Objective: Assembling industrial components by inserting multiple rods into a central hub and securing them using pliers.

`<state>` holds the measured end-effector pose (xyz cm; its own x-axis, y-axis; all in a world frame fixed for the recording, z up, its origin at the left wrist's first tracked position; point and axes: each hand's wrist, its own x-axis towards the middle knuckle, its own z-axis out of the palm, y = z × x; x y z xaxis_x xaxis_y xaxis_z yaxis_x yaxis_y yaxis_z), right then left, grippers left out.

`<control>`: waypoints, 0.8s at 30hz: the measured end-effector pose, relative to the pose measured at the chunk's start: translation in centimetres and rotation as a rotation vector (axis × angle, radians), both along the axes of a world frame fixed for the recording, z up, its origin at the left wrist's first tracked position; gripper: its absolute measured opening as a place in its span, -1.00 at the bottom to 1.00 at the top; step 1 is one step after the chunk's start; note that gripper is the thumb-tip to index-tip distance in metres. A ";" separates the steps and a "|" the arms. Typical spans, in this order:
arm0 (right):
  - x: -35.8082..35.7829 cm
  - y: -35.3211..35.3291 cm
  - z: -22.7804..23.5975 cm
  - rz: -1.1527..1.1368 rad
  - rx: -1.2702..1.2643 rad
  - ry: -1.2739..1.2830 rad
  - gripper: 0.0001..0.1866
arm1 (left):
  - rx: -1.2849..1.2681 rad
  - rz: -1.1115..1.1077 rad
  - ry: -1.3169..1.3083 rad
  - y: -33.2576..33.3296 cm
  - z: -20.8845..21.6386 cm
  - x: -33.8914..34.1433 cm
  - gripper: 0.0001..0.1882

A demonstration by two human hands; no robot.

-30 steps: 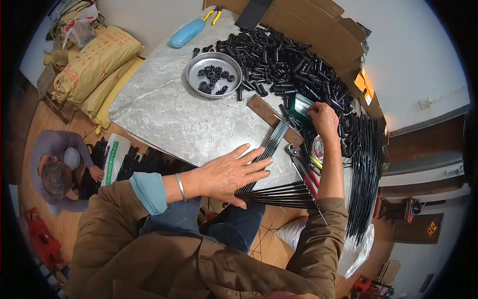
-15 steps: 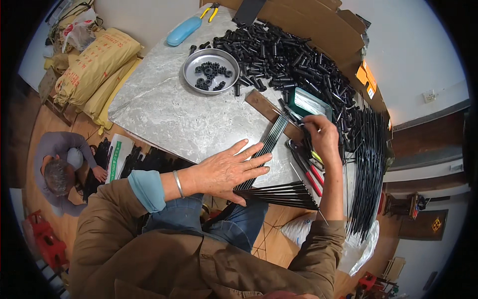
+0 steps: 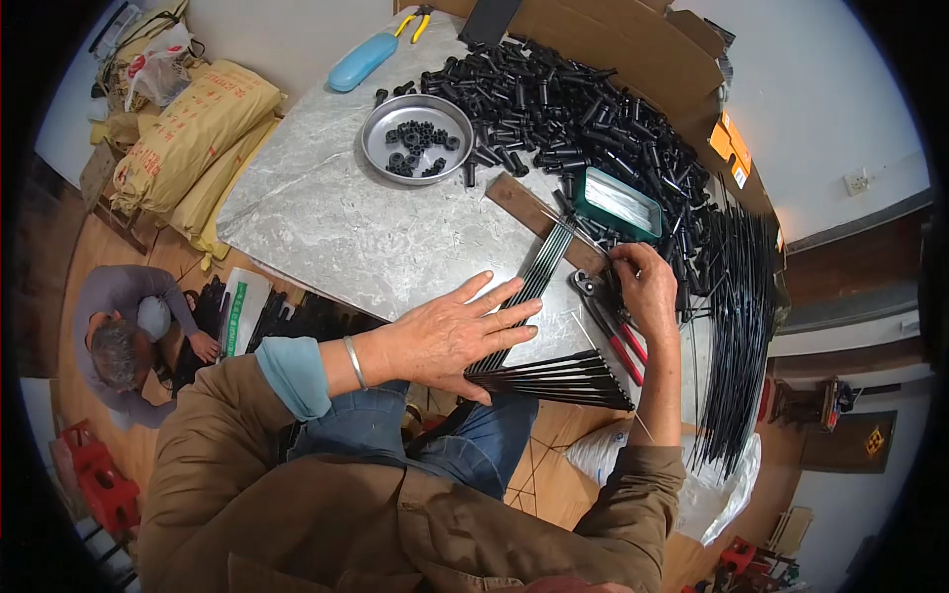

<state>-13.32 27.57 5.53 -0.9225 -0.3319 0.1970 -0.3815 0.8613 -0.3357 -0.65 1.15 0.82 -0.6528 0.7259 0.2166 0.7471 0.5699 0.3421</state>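
My left hand point(image 3: 450, 338) lies flat with fingers spread over a bundle of thin dark rods point(image 3: 547, 265), at the table's near edge. Beneath its thumb, more black rods point(image 3: 563, 383) fan out to the right. The bundle's far end rests on a flat brown bar point(image 3: 522, 206). My right hand point(image 3: 648, 292) is closed, thumb and finger pinching the near end of a thin metal rod point(image 3: 585, 239) that slants across the bar. Red-handled pliers point(image 3: 615, 341) lie beside that hand, partly hidden by it.
A green box point(image 3: 618, 205) stands against a heap of black tubular parts point(image 3: 563, 104). A round metal dish point(image 3: 371, 158) holds small black pieces. Long black rods point(image 3: 736, 336) hang over the right edge. Another person point(image 3: 124, 336) crouches at left near yellow sacks point(image 3: 198, 133).
My right hand has shifted a little right and nearer to me, uncovering more of the green box and the thin metal rod. My left hand stays in place.
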 end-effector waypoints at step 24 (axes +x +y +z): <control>0.2 -0.3 0.1 -0.041 -0.043 -0.022 -0.85 | 0.020 -0.007 -0.002 0.0 0.1 -0.1 0.00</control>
<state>-13.08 27.24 5.63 -0.9393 -0.2856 0.1900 -0.3387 0.8604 -0.3809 -0.72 1.19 0.88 -0.6479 0.7263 0.2296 0.7506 0.5573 0.3550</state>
